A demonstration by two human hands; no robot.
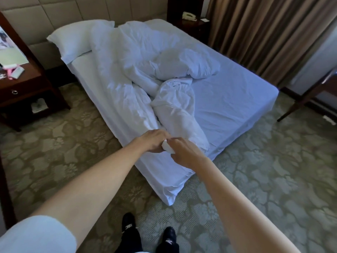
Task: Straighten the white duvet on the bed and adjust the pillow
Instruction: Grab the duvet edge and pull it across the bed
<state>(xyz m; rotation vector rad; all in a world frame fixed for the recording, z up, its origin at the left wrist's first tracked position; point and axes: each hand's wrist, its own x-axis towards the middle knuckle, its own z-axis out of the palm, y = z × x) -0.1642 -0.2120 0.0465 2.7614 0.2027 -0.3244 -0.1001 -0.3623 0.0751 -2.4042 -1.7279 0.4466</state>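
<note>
The white duvet point(127, 73) lies crumpled and bunched along the left and middle of the bed point(237, 99), with a twisted fold running down to the foot corner. A white pillow point(73, 40) rests at the head on the left, against the padded headboard. Another puffy white lump point(187, 63) sits mid-bed; whether it is a pillow or duvet I cannot tell. My left hand point(155, 140) and my right hand point(184, 152) meet at the near foot corner, both pinching the same small bit of the duvet's edge between them.
A dark wooden nightstand point(27, 84) with small items stands left of the bed. A second one with a phone point(189, 16) is at the back. Brown curtains point(264, 33) hang on the right, beside a chair leg point(295, 108). Patterned carpet surrounds the bed; my shoes point(149, 232) are below.
</note>
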